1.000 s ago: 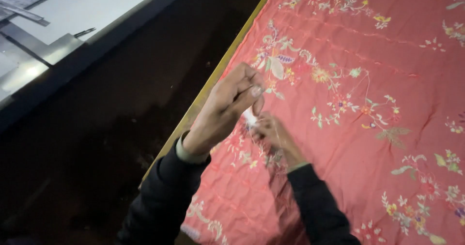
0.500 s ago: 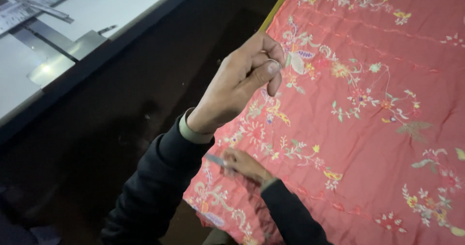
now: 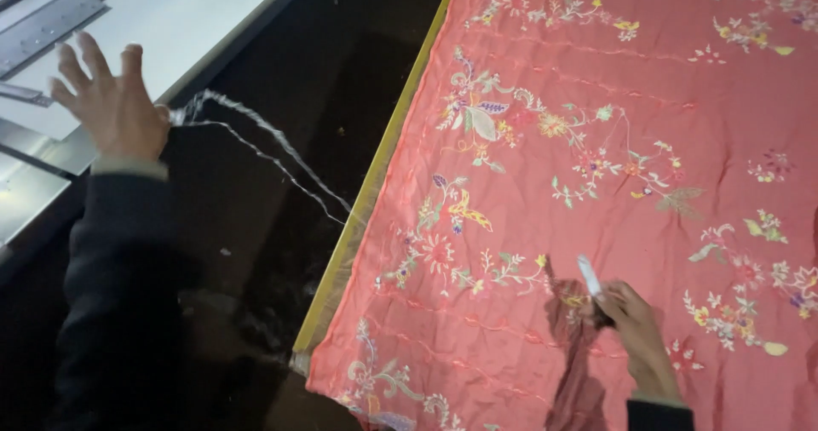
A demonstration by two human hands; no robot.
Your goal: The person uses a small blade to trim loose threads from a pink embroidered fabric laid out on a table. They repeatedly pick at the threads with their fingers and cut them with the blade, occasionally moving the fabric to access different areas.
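Note:
My left hand (image 3: 111, 107) is raised at the upper left over the dark gap, its fingers spread wide. Two strands of white thread (image 3: 264, 154) run from beside its thumb down to the yellow edge (image 3: 358, 218) of the red embroidered cloth (image 3: 596, 82); I cannot see a pinch on them. My right hand (image 3: 639, 333) rests on the cloth at the lower right, closed around a small white cutting tool (image 3: 589, 275) that points up and left. Both arms wear dark sleeves.
The cloth with its flower embroidery fills the right half of the view. A dark floor strip (image 3: 281, 73) lies left of it. A white surface with metal rails (image 3: 51, 22) runs along the upper left.
My left hand has swung far left and up, away from the cloth, and opened its fingers, drawing thread out. My right hand has slid to the right with the tool.

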